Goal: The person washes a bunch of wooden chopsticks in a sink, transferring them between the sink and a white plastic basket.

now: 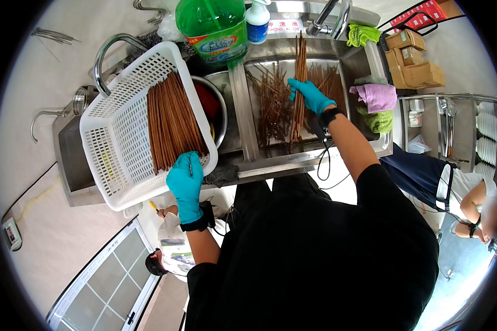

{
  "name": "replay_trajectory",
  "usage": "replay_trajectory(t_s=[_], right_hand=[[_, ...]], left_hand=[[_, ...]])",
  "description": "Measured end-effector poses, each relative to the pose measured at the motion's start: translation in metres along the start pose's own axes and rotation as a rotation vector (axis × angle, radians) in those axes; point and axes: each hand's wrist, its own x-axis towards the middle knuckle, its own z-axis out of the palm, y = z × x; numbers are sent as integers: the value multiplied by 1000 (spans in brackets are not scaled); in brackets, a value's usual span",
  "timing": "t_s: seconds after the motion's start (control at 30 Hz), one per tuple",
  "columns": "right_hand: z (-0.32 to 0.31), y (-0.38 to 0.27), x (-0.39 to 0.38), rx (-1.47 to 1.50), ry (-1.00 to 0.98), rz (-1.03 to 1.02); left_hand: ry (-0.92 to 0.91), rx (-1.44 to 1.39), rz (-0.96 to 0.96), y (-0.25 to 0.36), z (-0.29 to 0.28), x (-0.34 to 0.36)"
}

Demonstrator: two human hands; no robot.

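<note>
My right hand (pixel 311 98), in a teal glove, is closed around a bundle of brown chopsticks (pixel 300 69) held upright in the picture over the right sink basin (pixel 345 69). More loose chopsticks (pixel 273 105) lie scattered in that basin, some under water. At the left, a white perforated basket (pixel 116 132) holds a thick row of chopsticks (pixel 174 124) lying side by side. My left hand (pixel 185 179), gloved too, is over the basket's near rim at the near ends of this row. Its fingers are bent and pressed together; what they hold, if anything, is hidden.
A metal bowl (pixel 222 113) is partly behind the basket. A green jug (pixel 212 27) and a spray bottle (pixel 258 22) stand behind the sink, near a tap (pixel 321 22). Cloths (pixel 378 98) hang on the right edge. Two other people (pixel 461 187) are nearby.
</note>
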Motion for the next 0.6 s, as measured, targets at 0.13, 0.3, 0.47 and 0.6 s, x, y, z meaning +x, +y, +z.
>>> replay_trajectory(t_s=[0.13,0.3,0.47,0.6], right_hand=[[-1,15,15,-1,-32,81],[3,50,36,-123,-115,152],[32,90,32,-209,-327,186],[55,93,23,-169,-263,227]], left_hand=[[-15,4,-12,-3,1,-1],[-5,-26,-4,-3,0,-3],[-1,-42,-23,-3,0,-3],[-3,-27,-18,-4,0,-3]])
